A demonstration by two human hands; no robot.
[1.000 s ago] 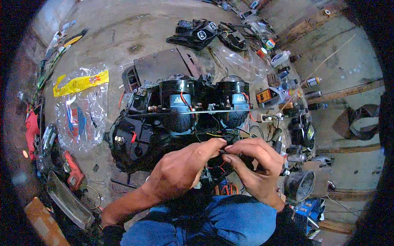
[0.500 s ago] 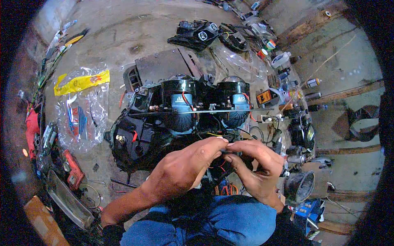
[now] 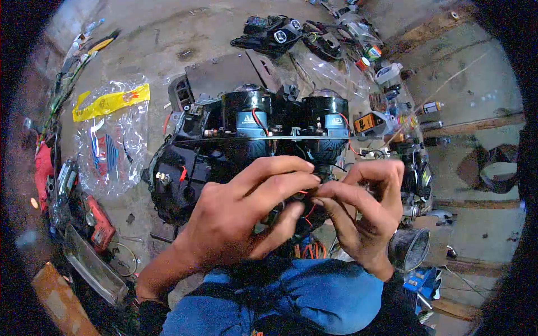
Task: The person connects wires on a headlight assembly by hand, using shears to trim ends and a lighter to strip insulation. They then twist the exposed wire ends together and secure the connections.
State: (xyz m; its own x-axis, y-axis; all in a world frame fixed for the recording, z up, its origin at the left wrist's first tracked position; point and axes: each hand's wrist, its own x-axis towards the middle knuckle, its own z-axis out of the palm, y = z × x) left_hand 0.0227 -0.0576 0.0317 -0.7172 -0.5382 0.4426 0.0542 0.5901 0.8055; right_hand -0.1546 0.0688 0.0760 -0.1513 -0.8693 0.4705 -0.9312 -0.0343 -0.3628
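Note:
A black headlight assembly (image 3: 185, 162) lies in front of me, with two blue-labelled projector units (image 3: 251, 120) behind a thin metal strip (image 3: 280, 138). Over its near right side, my left hand (image 3: 260, 207) has its fingers bent, the fingertips at a thin red wire (image 3: 303, 192). My right hand (image 3: 367, 207) pinches at the same spot, thumb and forefinger together, its other fingers curled. Both sets of fingertips nearly meet. What exactly lies between them is too small to make out.
At the left lie a clear plastic bag with a yellow band (image 3: 112, 106), a red tool (image 3: 100, 227) and a metal tray (image 3: 92, 269). Another headlight (image 3: 269, 36) sits at the back. Bottles and a round metal container (image 3: 410, 249) are on the right.
Both hands have shifted slightly, and my left hand's fingers are more spread. My right hand has moved a little right and up. The view has tilted, so the headlight assembly appears slightly higher.

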